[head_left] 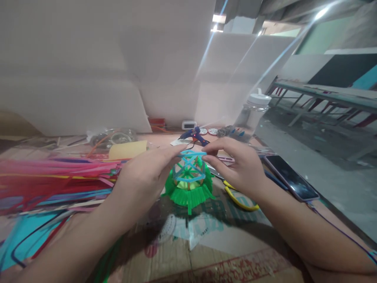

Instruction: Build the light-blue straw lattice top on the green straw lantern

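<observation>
A small blue frame of thin strips [190,179] stands upright on a round green fringed base [188,196] at the centre. My left hand [147,169] is curved round the frame's left side, its fingertips at the top blue edge. From the right, my right hand [238,165] pinches the top right corner of the blue frame between thumb and finger. The left hand's lower fingers are mostly hidden behind its back. Yellow-handled scissors [241,202] lie partly under my right hand. Just behind the frame is a blue glue gun [196,135].
Pink, red and blue strips [59,181] cover the left side. A yellow roll [128,149] lies behind my left hand. On the right are a phone [291,177] with a cable and a clear bottle [255,114]. White boards stand behind.
</observation>
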